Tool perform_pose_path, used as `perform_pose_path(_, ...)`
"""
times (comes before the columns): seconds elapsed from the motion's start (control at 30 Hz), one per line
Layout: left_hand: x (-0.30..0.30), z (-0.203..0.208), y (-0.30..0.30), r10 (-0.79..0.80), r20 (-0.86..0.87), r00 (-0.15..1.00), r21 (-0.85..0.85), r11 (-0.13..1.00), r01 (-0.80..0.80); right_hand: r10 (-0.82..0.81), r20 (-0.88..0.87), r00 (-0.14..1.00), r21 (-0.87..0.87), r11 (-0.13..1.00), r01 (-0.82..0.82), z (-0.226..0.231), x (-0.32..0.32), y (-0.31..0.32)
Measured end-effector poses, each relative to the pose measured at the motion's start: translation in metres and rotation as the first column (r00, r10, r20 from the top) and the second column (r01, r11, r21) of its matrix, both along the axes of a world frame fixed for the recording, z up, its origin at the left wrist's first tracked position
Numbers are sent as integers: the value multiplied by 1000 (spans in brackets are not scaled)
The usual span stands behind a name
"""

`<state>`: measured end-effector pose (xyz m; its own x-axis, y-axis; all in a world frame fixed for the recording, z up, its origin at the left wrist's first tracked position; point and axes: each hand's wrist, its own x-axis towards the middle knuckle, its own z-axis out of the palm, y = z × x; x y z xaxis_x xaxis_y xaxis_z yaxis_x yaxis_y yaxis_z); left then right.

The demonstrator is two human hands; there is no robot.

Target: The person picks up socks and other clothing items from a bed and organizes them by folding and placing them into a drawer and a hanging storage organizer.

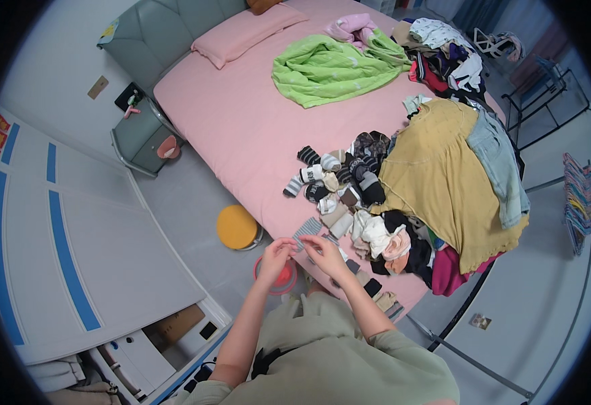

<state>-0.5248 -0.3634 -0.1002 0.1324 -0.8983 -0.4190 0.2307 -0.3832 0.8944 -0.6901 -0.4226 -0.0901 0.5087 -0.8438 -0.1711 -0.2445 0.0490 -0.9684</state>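
Near the bed's front edge, my left hand (278, 258) and my right hand (323, 256) face each other with a small gap between their fingertips. The fingers of both are bent but look apart, with nothing plainly held. Just beyond the fingertips, a grey striped sock (307, 228) lies on the pink bedsheet (241, 148); its near end is partly hidden by my hands. Past it is a pile of socks (343, 177), many bundled, in black, grey, white and stripes. Several flat dark and beige socks (372, 288) lie to the right of my right forearm.
White and peach clothes (376, 235) lie beside a large yellow garment (437, 169) and light blue jeans (499, 165). A green blanket (339, 71) and more clothes (444, 54) occupy the far bed. A yellow stool (237, 227) and red basin (282, 275) stand on the floor by the bed.
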Motion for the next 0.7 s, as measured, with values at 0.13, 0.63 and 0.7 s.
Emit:
perform_pose_path(0.13,-5,-44,-39,-17,-45,999,0,1000,17,11,-13,1000,30,999,-11,-33,-5,-36)
perform_pose_path(0.63,-21,-152,-151,145,119,982,212,963,-167,-96,-22,995,184,978,98,-147,-5,-140)
perform_pose_path(0.7,-20,-166,-165,164,123,979,242,952,-190,-92,-36,995,191,977,97,-162,0,-156)
